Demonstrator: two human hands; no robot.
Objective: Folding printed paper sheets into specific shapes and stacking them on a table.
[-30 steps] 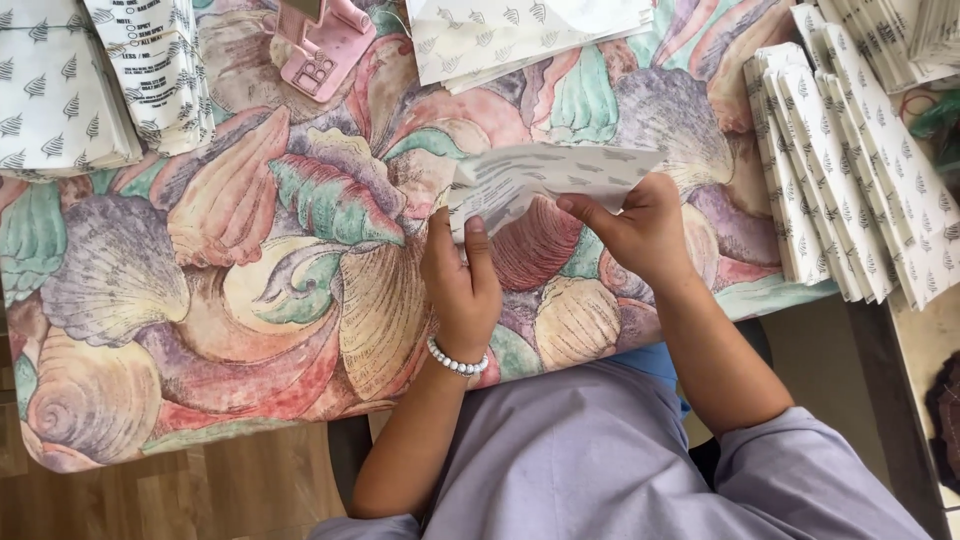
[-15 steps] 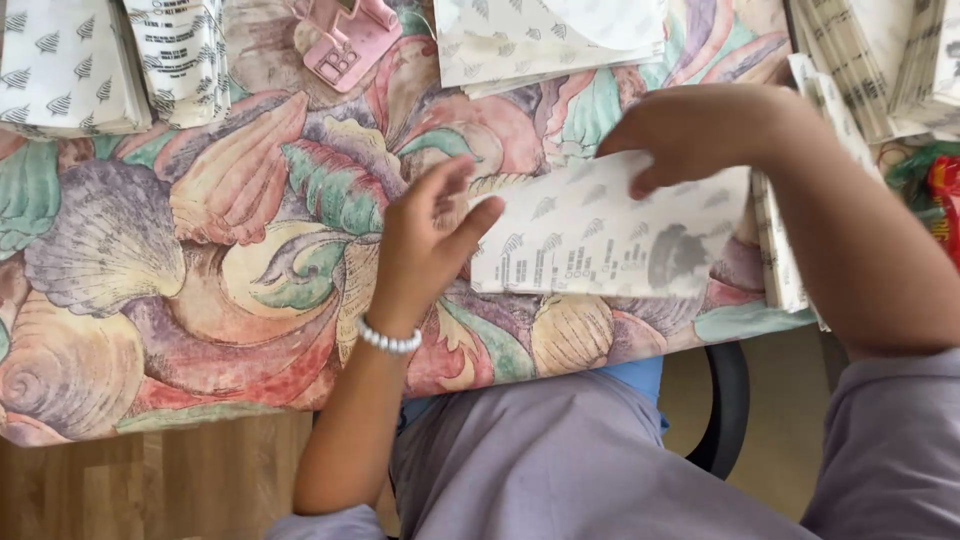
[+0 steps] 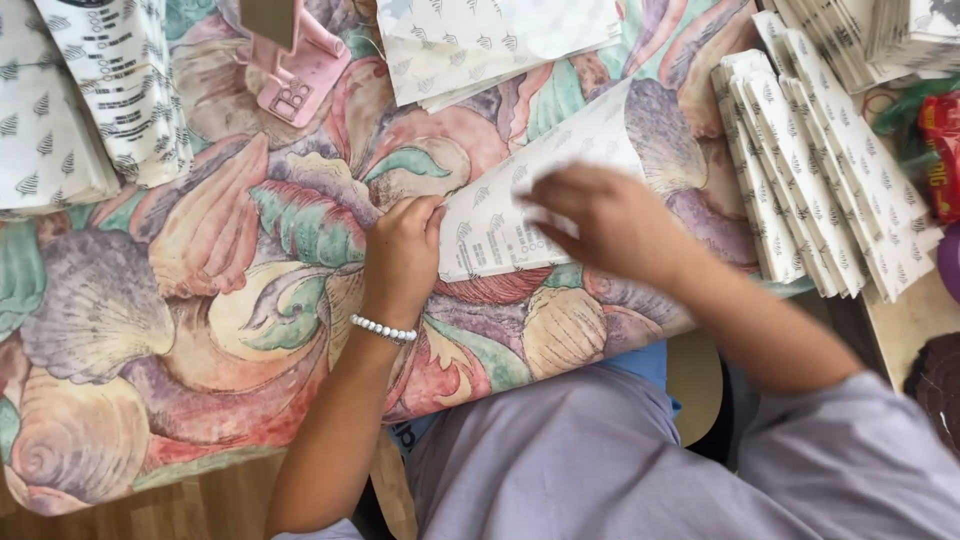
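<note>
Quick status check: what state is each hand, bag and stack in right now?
Left hand: pressing the paper bag's left edge.
Right hand: blurred, flat on the bag.
Paper bag: lying flat on the tablecloth.
Folded bags: stacked, overlapping.
Pink tool: untouched.

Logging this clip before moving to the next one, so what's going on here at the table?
A person seated at a table covered with a seashell-patterned cloth is working a white patterned paper sheet. The left hand, with a white bead bracelet at the wrist, presses on the sheet's left edge, while the right hand, blurred, lies over its middle. Stacks of similar folded paper pieces sit to the right and upper left, and a pink plastic tool lies further up the table.
</note>
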